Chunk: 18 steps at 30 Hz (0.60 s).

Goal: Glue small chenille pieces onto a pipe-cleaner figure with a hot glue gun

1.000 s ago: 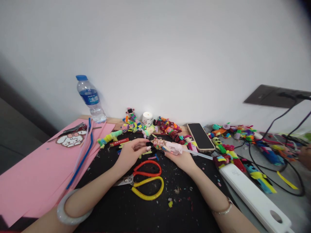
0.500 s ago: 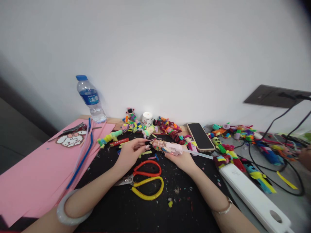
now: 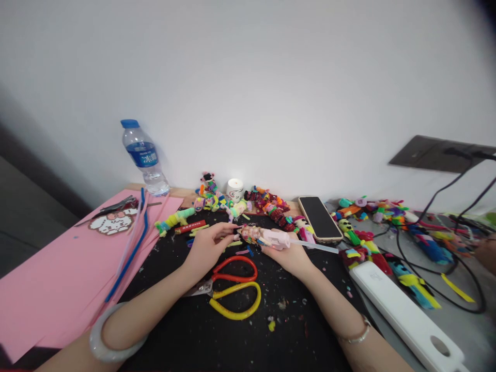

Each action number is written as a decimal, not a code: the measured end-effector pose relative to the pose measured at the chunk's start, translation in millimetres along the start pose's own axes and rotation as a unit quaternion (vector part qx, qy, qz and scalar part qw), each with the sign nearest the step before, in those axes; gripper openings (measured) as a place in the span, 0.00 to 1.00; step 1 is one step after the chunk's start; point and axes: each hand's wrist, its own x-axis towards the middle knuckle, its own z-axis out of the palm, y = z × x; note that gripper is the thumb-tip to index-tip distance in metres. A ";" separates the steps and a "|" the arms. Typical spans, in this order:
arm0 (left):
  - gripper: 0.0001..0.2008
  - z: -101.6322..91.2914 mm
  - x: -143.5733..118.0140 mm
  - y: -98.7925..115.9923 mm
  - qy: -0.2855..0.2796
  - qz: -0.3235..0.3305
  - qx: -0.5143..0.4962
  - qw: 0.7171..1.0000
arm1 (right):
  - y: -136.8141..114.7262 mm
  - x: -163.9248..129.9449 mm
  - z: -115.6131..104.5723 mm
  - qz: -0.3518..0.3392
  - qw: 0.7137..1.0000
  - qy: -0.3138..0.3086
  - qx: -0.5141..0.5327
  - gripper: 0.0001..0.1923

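My right hand (image 3: 290, 256) grips a pink glue gun (image 3: 269, 236) decorated with small coloured bits, a clear glue stick (image 3: 314, 246) poking out of its back end toward the right. My left hand (image 3: 209, 244) is at the gun's nozzle end, fingertips pinched on something small that I cannot make out. Both hands hover over a black mat (image 3: 232, 336) strewn with colourful scraps. Red and yellow scissors (image 3: 232, 289) lie just below the hands.
Pink paper sheets (image 3: 58, 279) with blue and pink pipe cleaners lie at left, a water bottle (image 3: 144, 159) behind them. Several pipe-cleaner figures, a small white candle (image 3: 234, 189), a phone (image 3: 320, 218), a white power strip (image 3: 406, 315) and black cables sit along the back and right.
The glue gun and both hands have shifted very slightly; the left fingertips stay pinched at the nozzle end. Nothing else moved.
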 end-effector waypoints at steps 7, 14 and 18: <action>0.11 0.6 -0.1 -2.4 -0.006 0.007 0.002 1.000 | -3.4 0.3 -0.6 0.004 1.000 -0.011 0.001 0.11; 0.11 0.7 -0.7 -2.1 -0.007 0.010 -0.003 1.000 | -1.5 -0.3 0.4 0.001 1.000 -0.011 0.000 0.11; 0.11 0.6 -0.5 -1.4 -0.001 0.006 -0.002 1.000 | -2.4 0.4 -0.6 0.004 1.000 -0.007 -0.014 0.11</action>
